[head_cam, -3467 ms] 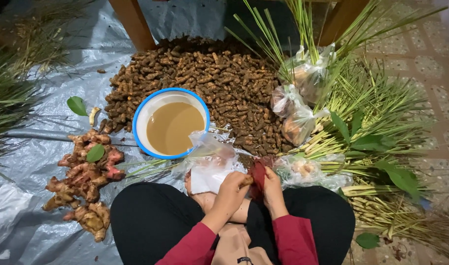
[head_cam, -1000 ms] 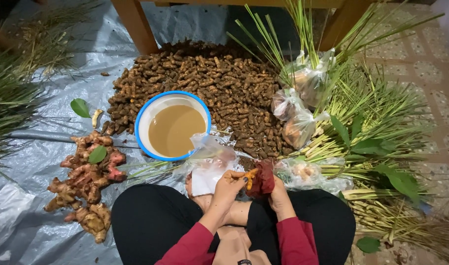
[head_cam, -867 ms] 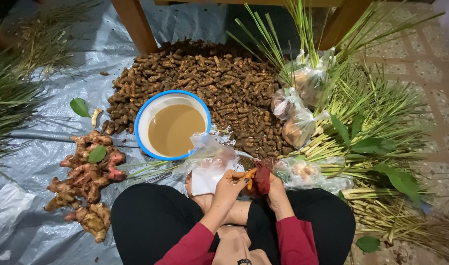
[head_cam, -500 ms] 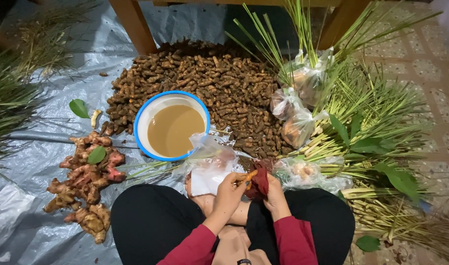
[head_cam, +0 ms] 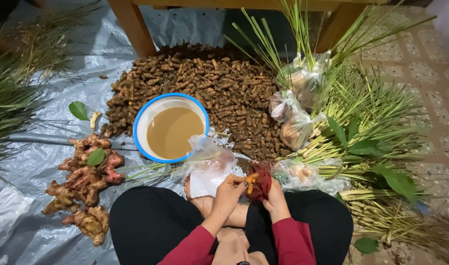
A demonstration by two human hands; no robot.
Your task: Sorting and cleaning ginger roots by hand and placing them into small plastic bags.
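Grey plastic sheet (head_cam: 33, 162) covers the floor; left hand (head_cam: 229, 189) pinches an orange root (head_cam: 251, 180), right hand (head_cam: 273, 196) grips a dark red cloth (head_cam: 262, 185), fingers largely hidden.

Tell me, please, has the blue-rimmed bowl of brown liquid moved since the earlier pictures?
No. The blue-rimmed bowl sits at the same spot against the near edge of the root pile, right of the green leaf.

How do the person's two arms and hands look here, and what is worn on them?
Both arms wear long dark red sleeves, pushed up a little so the wrists show. The left hand and the right hand are bare: no gloves. I can make out no ring, watch or bracelet. The fingers are slim, with short nails as far as this view shows.
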